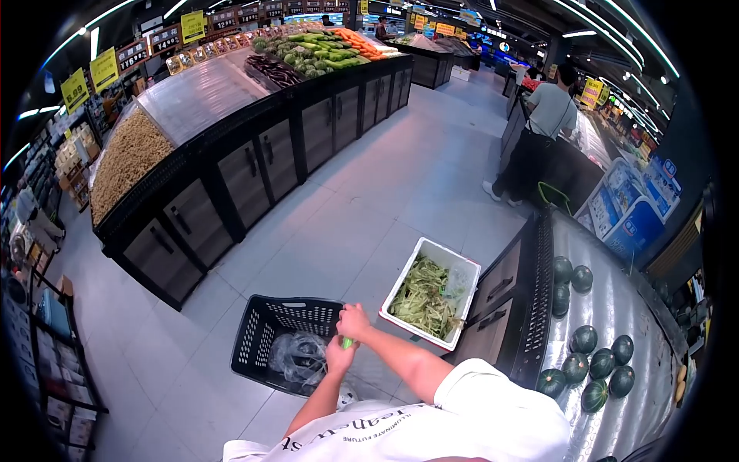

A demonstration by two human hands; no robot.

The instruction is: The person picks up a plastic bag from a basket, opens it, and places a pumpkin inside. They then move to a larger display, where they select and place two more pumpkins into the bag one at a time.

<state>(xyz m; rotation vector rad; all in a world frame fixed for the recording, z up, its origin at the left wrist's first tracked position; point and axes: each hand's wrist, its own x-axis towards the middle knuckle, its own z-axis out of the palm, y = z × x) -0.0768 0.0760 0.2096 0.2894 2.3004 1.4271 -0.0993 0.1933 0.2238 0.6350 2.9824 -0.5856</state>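
Observation:
Both of my hands are together over the right side of a black basket. My left hand is closed round a small green piece, perhaps part of a vegetable; its kind cannot be made out. Just above it, my right hand is closed at the upper end of the same piece, its fingers partly hidden. Inside the basket lies a crumpled clear plastic bag. To the right of my hands, a white foam box on the floor holds leafy trimmings and some clear plastic.
A long produce stand with peanuts, eggplants and carrots runs along the left. Several dark green squashes lie on a stand at right. Farther off, a person in a grey shirt stands by a counter near a green basket.

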